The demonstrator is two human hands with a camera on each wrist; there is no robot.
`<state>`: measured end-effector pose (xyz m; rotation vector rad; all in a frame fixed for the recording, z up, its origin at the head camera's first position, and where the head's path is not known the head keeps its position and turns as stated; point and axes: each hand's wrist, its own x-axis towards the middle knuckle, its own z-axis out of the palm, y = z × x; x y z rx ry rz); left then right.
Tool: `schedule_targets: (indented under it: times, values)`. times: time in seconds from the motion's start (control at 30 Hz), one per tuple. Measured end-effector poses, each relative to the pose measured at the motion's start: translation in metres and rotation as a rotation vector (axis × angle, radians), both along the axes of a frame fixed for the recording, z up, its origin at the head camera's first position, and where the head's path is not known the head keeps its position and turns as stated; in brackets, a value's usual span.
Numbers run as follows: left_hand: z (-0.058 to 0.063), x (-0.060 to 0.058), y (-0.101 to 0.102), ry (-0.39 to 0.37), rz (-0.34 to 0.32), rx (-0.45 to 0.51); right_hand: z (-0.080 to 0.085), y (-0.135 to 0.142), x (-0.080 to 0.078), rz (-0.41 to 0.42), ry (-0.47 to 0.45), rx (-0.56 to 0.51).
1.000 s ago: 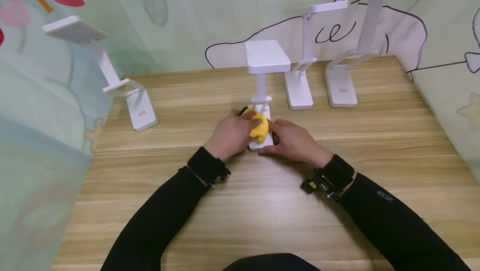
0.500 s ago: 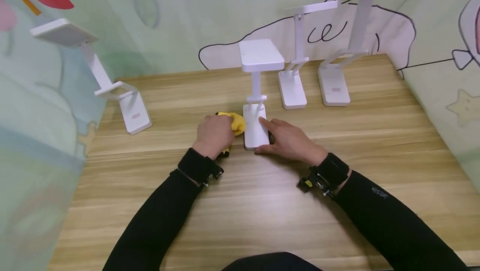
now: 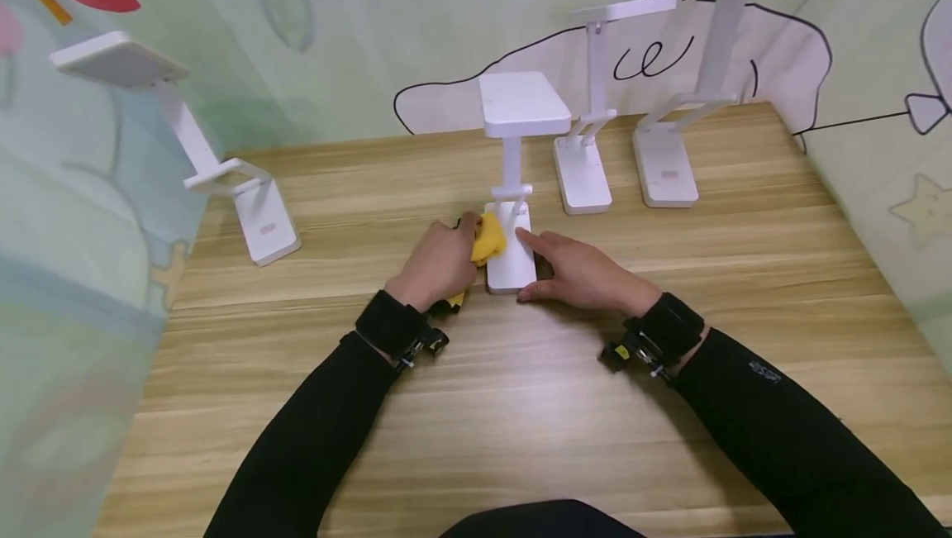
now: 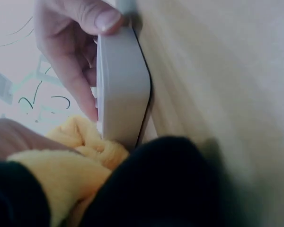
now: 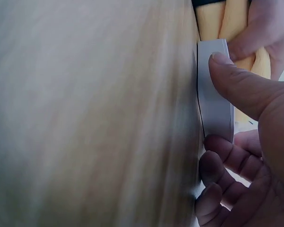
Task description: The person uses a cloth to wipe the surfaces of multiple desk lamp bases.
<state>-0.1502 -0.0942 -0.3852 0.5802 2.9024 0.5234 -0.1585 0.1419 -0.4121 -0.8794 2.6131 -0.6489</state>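
Note:
A white desk lamp (image 3: 510,257) with a flat rectangular head stands upright at the middle of the table. My left hand (image 3: 440,261) grips a bunched yellow cloth (image 3: 488,239) with dark edging, which touches the left side and upper left edge of the lamp's base. In the left wrist view the cloth (image 4: 80,137) lies against the base's side wall (image 4: 123,85). My right hand (image 3: 583,269) holds the base from its right: the thumb is on the front edge and the index finger reaches onto the top. Its other fingers curl by the side in the right wrist view.
Two more white lamps, one nearer (image 3: 583,174) and one farther right (image 3: 665,166), stand behind to the right. Another white lamp (image 3: 268,224) is at the far left. A printed wall covering (image 3: 335,42) borders the back of the wooden table (image 3: 506,406).
My left hand drew the cloth leftward off the base's top, then brought it back right against its left side. My right hand keeps its hold, and the lamp stays put.

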Motion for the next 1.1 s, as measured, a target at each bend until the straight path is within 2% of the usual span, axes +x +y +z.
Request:
schedule_targets:
  times: [0.1, 0.3, 0.43, 0.5, 0.6, 0.7, 0.77, 0.83, 0.93, 1.0, 1.07, 1.1]
  values:
    - [0.001, 0.012, -0.004, -0.002, -0.072, -0.012, 0.000, -0.001, 0.000, -0.003, 0.001, -0.003]
    - [0.006, 0.029, -0.006, -0.068, -0.202, -0.051, 0.002, 0.001, 0.000, -0.002, -0.022, -0.004]
    - [0.005, 0.037, -0.006, -0.037, -0.247, -0.117, 0.003, 0.003, 0.000, -0.006, -0.039, 0.001]
    - [0.006, 0.041, -0.006, -0.040, -0.252, -0.132, 0.003, 0.003, 0.001, -0.011, -0.040, 0.000]
    - [0.008, 0.047, -0.008, -0.094, -0.228, -0.123, 0.003, 0.003, 0.001, -0.013, -0.037, -0.005]
    - [0.013, 0.049, -0.014, -0.160, -0.193, -0.093, 0.003, 0.001, 0.001, -0.010, -0.034, -0.004]
    - [0.015, 0.049, -0.018, -0.175, -0.170, -0.079, 0.002, 0.000, 0.001, -0.006, -0.030, 0.000]
    - [0.017, 0.048, -0.021, -0.150, -0.131, -0.050, 0.002, -0.001, 0.001, -0.005, -0.023, 0.002]
    - [0.018, 0.045, -0.020, -0.022, -0.089, 0.029, 0.002, -0.001, 0.001, -0.002, -0.014, -0.005]
    - [0.016, 0.043, -0.014, 0.073, -0.124, 0.061, 0.002, 0.000, 0.001, -0.004, -0.010, -0.008]
    - [0.013, 0.042, -0.005, 0.136, -0.223, 0.021, 0.002, 0.001, 0.001, -0.005, -0.012, -0.011]
    - [0.011, 0.041, -0.001, 0.144, -0.274, -0.016, 0.002, 0.001, 0.001, -0.003, -0.016, -0.013]
